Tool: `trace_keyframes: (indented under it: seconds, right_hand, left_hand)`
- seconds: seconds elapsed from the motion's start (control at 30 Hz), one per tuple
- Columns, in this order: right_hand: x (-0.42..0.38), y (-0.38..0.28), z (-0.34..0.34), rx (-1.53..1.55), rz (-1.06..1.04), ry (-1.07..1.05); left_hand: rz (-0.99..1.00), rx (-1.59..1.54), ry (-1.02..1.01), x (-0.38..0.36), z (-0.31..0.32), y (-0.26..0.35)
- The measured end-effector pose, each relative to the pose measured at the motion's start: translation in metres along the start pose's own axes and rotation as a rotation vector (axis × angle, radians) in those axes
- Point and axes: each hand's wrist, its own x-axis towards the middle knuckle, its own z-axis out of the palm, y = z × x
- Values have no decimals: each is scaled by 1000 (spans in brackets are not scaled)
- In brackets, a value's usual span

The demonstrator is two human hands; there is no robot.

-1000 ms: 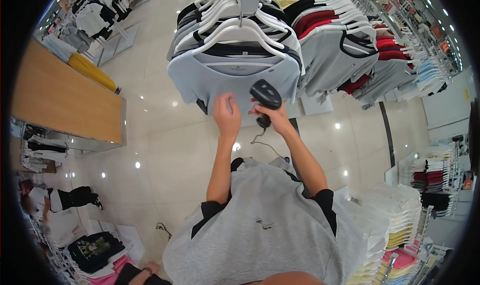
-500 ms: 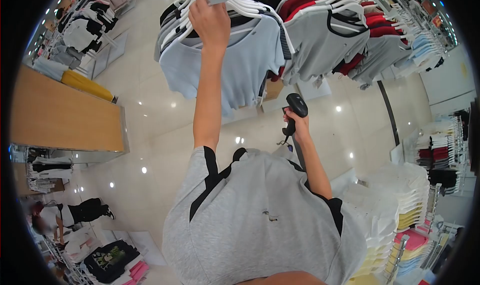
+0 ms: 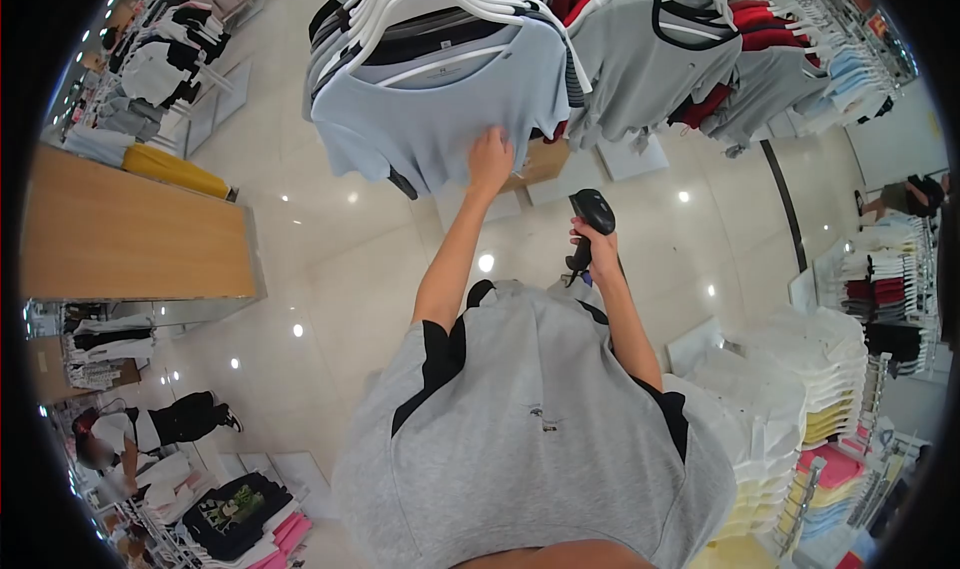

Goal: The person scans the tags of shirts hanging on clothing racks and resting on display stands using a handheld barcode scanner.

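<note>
A light blue top [image 3: 410,109] hangs on a white hanger at the front of the rack. My left hand [image 3: 491,159] is at the right part of its front, fingers bent against the cloth; whether they pinch it is hard to see. In my right hand [image 3: 597,247] is a black handheld scanner [image 3: 594,212], upright, its head above my fingers. The scanner is in front of my body, to the right of the blue top and below the rack.
Grey shirts [image 3: 645,69] and red clothes hang to the right. A cardboard box [image 3: 540,163] sits beneath the rack. A wooden counter [image 3: 140,229] stands left. White and yellow clothes [image 3: 770,399] hang at lower right. Another person [image 3: 185,419] is at lower left.
My left hand has come down from the hanger tops to the front of the blue top. My right hand still holds the scanner in nearly the same place.
</note>
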Motion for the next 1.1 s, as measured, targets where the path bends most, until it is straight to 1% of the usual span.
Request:
trace_keyframes:
  seconds: [0.03, 0.07, 0.13, 0.17, 0.23, 0.27, 0.33, 0.37, 0.43, 0.53, 0.63, 0.67, 0.73, 0.77, 0.8, 0.83, 0.87, 0.9, 0.93, 0.97, 1.0, 1.03, 1.07, 1.1]
  right_hand:
    - [-2, 1, -2, 8, -3, 7]
    - [-6, 1, -5, 9, -5, 12]
    - [-10, 0, -7, -1, 6, 44]
    - [-11, 2, -10, 11, 17, 65]
    - [-18, 6, -15, 22, 28, 91]
    - [-19, 6, -16, 23, 23, 98]
    - [-20, 5, -23, 17, 26, 111]
    - [-24, 2, -26, 20, 19, 117]
    - [-27, 1, -32, 14, 16, 116]
    - [-21, 9, -40, 27, 45, 105]
    - [-19, 9, -35, -25, 46, 85]
    - [-19, 10, -34, -30, 52, 84]
    - [-16, 14, -28, -45, 44, 57]
    - [-17, 12, -24, -57, 58, 51]
    - [-11, 18, -24, -59, 62, 51]
    - [-5, 26, -25, -236, 15, 8]
    - [-1, 33, -27, -412, -25, -34]
    - [1, 28, -22, -473, -18, -158]
    - [-3, 28, -7, -386, -175, -178]
    - [3, 47, -7, -442, -239, -203]
    - [9, 54, -3, -501, -312, -225]
    - [14, 59, -2, -450, -212, -332]
    - [15, 50, 5, -399, -121, -433]
    - [8, 29, 14, -457, -37, -466]
  left_hand:
    - [-156, -74, -186, -2, 10, -4]
    - [-152, -77, -190, -7, 12, 0]
    - [-188, 152, -259, -9, 17, 11]
    - [-176, 153, -265, 0, 20, 20]
    - [-522, 92, -252, 12, 30, 34]
    - [-515, 94, -265, 20, 40, 24]
    - [-749, -41, -346, 37, 69, -11]
    - [-740, -46, -350, 35, 76, -18]
    - [-706, 145, -289, 22, 82, -36]
    - [-726, 159, -234, -19, 95, -80]
    - [-691, 110, -221, -42, 90, -97]
    - [-699, 108, -223, -50, 85, -92]
    - [-592, -42, -153, -56, 63, -72]
    - [-597, -41, -154, -56, 56, -64]
    - [-555, -204, -103, -56, 51, -56]
    - [-512, -365, -53, -57, 46, -48]
    - [-522, -361, -60, -59, 33, -34]
    - [-616, -671, -118, -57, 17, -14]
    - [-700, -986, -173, -54, 0, 6]
    - [-722, -1195, -222, -54, -16, 23]
    - [-714, -1203, -228, -58, -19, 30]
    - [-764, -1396, -279, -62, -21, 38]
    - [-804, -1593, -340, -63, -21, 47]
    - [-829, -1571, -332, -68, -11, 48]
